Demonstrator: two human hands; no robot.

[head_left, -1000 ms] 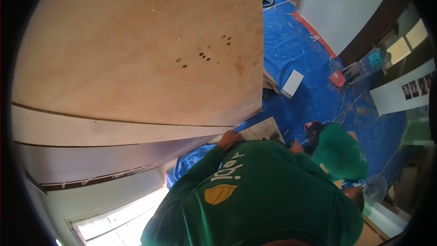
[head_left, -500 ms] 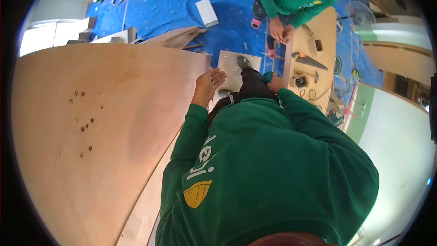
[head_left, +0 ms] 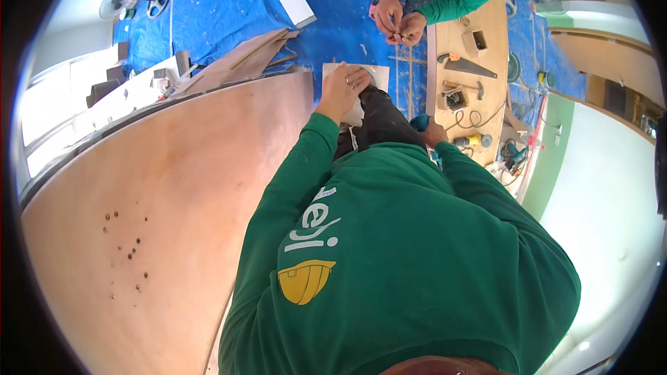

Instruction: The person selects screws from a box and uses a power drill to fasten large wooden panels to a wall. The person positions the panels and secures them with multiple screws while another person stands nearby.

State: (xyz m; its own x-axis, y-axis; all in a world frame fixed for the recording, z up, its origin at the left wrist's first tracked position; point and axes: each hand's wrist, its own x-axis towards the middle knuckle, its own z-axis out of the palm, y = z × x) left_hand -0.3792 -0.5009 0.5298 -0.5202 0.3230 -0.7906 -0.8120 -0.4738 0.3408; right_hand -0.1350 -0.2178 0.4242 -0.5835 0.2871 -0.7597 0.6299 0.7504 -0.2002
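Observation:
My left hand [head_left: 346,85] is raised over my dark-clad leg, its fingers extended and nothing clearly held. My right hand [head_left: 432,132] hangs at my right side, closed on a teal tool [head_left: 420,122] that is mostly hidden by the hand and my clothing. To my left stands a large plywood panel [head_left: 174,187] dotted with several small dark holes or screw heads [head_left: 132,251]. A pale board [head_left: 331,72] lies by my feet.
A co-worker's two hands [head_left: 401,24] are together beside a long workbench [head_left: 490,15] bearing a handsaw [head_left: 469,67], hammer [head_left: 464,88], boxes [head_left: 478,40], cables and a yellow power tool [head_left: 474,140]. Loose boards [head_left: 250,62], a white block [head_left: 295,5] and fans [head_left: 118,1] stand on blue sheeting.
My view has swung from the panel toward the bench and co-worker. My left hand has left the panel edge and moved forward over my leg. The co-worker has straightened from a bent position.

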